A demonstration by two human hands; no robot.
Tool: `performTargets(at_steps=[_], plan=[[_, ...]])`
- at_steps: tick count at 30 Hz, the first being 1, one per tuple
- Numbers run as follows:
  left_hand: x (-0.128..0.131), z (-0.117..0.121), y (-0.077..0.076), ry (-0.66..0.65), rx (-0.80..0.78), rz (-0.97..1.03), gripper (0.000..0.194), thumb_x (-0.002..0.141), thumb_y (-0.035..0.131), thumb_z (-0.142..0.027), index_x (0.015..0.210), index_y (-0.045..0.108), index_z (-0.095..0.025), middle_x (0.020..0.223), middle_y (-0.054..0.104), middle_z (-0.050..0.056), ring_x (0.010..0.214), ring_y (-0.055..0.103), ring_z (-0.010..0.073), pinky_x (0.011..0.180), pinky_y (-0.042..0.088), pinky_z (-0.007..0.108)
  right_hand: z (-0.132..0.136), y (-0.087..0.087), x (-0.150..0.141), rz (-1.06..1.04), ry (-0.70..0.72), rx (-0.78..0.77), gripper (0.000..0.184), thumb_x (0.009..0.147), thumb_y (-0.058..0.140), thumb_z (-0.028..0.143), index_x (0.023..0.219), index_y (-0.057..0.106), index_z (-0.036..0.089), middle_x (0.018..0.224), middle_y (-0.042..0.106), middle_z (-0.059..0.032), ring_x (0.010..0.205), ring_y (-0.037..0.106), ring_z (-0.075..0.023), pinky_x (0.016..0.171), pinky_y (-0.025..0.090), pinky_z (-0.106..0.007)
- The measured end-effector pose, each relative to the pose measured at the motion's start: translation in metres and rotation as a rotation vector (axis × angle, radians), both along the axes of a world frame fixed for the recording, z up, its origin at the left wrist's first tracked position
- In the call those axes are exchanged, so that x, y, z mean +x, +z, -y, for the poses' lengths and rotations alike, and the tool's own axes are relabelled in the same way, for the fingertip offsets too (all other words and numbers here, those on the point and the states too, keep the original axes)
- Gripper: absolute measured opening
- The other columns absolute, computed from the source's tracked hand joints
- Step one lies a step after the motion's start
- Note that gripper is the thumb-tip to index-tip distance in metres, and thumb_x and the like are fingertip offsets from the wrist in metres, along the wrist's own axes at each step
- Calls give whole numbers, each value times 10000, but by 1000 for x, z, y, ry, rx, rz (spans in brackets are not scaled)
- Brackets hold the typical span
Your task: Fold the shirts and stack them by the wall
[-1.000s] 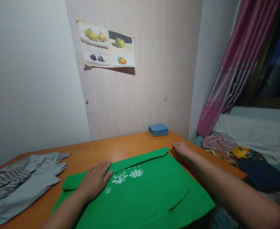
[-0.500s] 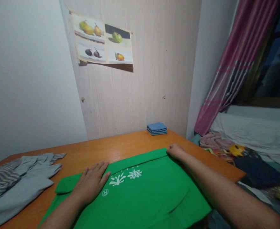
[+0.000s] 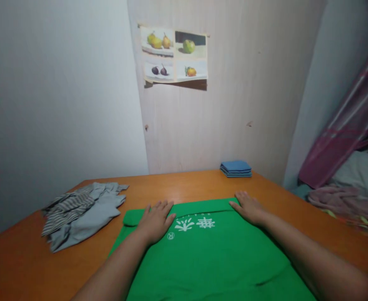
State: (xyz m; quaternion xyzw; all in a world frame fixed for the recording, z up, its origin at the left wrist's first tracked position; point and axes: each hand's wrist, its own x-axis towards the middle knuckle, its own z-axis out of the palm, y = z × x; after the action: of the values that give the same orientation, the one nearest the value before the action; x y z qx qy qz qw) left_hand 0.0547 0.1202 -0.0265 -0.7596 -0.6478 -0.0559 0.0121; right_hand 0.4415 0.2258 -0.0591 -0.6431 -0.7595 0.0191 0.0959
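Note:
A green cloth (image 3: 221, 255) with white printed characters lies spread on the table in front of me, its far edge folded over in a narrow strip. Whether it is a garment or a bag I cannot tell. My left hand (image 3: 157, 221) rests flat on the left part of the folded strip, fingers stretched out beside the lettering. At the far right corner, my right hand (image 3: 248, 207) lies flat with its thumb apart, touching the cloth. Some creases run across the cloth's near right part.
The orange-brown table (image 3: 184, 186) reaches back to the wall. A folded blue cloth stack (image 3: 236, 168) sits at its far right. On the left lies a crumpled grey and striped garment (image 3: 90, 213). Beyond the right edge are a pink curtain (image 3: 337, 133) and heaped fabric (image 3: 343, 200).
My right hand has opened from a closed grip on the cloth's far right corner and now lies flat there. The left hand stays flat on the cloth. The view has turned left.

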Motion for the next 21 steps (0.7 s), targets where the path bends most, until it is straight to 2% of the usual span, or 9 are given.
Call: performTargets(at_steps=[2,5,9,15,21], plan=[[0,2,0,16,1,13,668,975,215,-635,1536,336,-295,1611,315,60,1490,259,298,1191,137,593,-5,-13,4,24,-37,-13,873,934,201,699,1554,289,91,1623,241,-158,1508,157,-320,1186,190,-549],[-2,3,1,59,-3,23,728,952,182,-694,1536,335,-286,1619,294,77,1499,227,307,1188,123,596,-9,-19,7,38,-57,-13,874,930,167,708,1569,259,119,1641,191,-129,1517,118,-304,1191,153,-571],[-16,4,3,136,-32,26,795,930,137,-734,1533,344,-259,1617,293,105,1503,216,308,1188,117,580,-8,-18,7,31,-60,-1,862,934,168,693,1571,257,118,1642,185,-127,1518,106,-309,1190,153,-581],[-48,10,3,251,-59,22,878,882,181,-793,1542,331,-234,1623,250,155,1500,198,363,1151,155,645,-5,-12,2,23,-73,-32,875,927,153,719,1576,243,141,1645,174,-124,1516,112,-319,1179,146,-609],[-53,9,5,321,-101,18,924,838,224,-835,1550,315,-253,1634,206,154,1499,172,395,1127,120,709,-1,-5,-1,22,-95,-65,862,927,165,724,1581,224,165,1650,164,-106,1520,100,-300,1179,118,-619]])
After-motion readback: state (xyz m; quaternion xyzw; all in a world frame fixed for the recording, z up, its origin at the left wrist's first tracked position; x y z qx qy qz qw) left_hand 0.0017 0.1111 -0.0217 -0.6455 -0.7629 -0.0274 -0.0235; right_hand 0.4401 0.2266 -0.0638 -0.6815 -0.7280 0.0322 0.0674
